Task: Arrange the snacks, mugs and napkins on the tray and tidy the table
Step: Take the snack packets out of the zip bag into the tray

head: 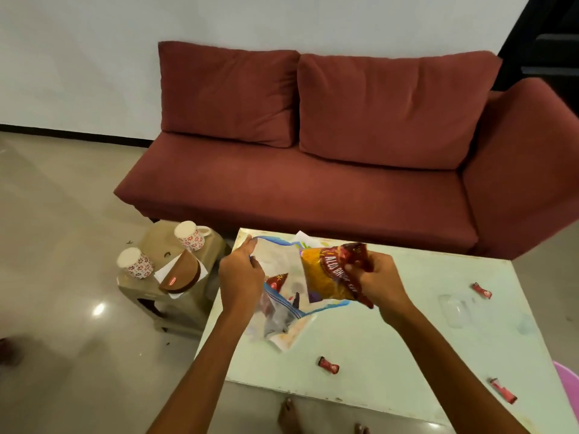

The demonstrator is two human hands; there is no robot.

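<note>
My left hand [239, 277] grips the rim of a clear zip bag [282, 296] with a blue seal, held above the pale green table [391, 339]; a small red packet shows inside the bag. My right hand [377, 281] is closed on the red end of a yellow and red snack packet [329, 274] at the bag's mouth. Three small red candy wrappers lie on the table: one at front centre [329, 365], one at the right [482, 290], one at front right [503, 390]. Two white mugs with red flowers [189, 235] [135, 263] stand upside down on a side stool.
The beige stool [163, 296] left of the table also holds a brown semicircular holder [181, 274] over white napkins. A clear plastic lid [454, 310] lies at the table's right. A red sofa [313, 183] stands behind. A pink object [568, 386] shows at the right edge. My bare feet are below the table's front edge.
</note>
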